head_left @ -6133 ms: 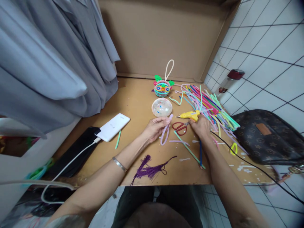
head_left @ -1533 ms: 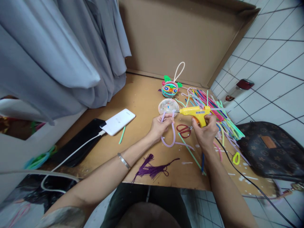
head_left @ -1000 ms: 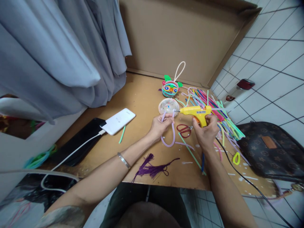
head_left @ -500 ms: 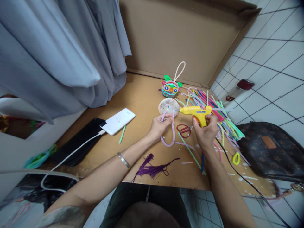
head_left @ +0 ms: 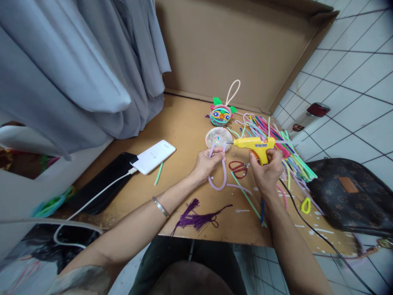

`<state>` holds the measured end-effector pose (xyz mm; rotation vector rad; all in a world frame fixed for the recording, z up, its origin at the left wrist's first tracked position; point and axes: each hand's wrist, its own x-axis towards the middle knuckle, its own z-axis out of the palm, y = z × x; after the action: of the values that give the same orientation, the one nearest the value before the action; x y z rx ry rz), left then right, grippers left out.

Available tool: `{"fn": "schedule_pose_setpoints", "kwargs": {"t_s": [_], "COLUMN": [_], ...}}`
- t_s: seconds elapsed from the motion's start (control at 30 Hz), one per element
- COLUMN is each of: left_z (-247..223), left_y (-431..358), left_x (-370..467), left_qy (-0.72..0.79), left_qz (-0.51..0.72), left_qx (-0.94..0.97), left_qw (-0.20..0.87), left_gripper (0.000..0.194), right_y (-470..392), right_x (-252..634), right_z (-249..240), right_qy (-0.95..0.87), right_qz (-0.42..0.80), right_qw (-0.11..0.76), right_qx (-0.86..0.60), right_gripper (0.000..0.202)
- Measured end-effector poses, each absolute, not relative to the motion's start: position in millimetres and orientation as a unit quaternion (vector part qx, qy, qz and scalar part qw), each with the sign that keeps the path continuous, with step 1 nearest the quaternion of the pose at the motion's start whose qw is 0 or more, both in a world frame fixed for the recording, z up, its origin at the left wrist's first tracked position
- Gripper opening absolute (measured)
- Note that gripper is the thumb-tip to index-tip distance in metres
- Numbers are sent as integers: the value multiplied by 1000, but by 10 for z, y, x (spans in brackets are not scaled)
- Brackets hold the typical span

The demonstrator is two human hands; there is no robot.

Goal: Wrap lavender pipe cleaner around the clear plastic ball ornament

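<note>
A lilac pipe cleaner (head_left: 217, 188), bent into a U-shaped loop, hangs from the closed fingers of my left hand (head_left: 206, 163). My right hand (head_left: 266, 169) grips a yellow hot glue gun (head_left: 253, 143) by its handle. The gun's nozzle points left and meets, or nearly meets, the upper right end of the loop. Just behind the fingers sits a whitish round dish (head_left: 215, 134) with small coloured bits in it. Red-handled scissors (head_left: 238, 169) lie between my hands, their blades partly hidden by the right one.
A decorated ball ornament (head_left: 220, 115) stands at the back. Many coloured pipe cleaners (head_left: 294, 157) are heaped at right, near a dark bag (head_left: 353, 196). A purple tassel (head_left: 196, 219) lies at the front edge. A white power bank (head_left: 155, 157) with a cable is at left. The gun's black cord (head_left: 310, 227) crosses the right side.
</note>
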<state>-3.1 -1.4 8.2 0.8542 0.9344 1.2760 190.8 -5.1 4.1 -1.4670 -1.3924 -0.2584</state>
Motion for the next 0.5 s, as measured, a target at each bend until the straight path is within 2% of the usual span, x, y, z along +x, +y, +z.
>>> {"fn": "schedule_pose_setpoints", "kwargs": {"t_s": [0.5], "left_z": [59], "left_y": [5], "left_x": [-38], "left_qy": [403], "left_qz": [560], "left_qx": [378], "left_qw": [617], "left_gripper": [28], "right_y": [-50], "right_x": [1889], "right_z": [55], "right_qy": [-596], "right_qz": [-137], "right_qw": [513], "right_qx": [-603], "right_gripper": [37]}}
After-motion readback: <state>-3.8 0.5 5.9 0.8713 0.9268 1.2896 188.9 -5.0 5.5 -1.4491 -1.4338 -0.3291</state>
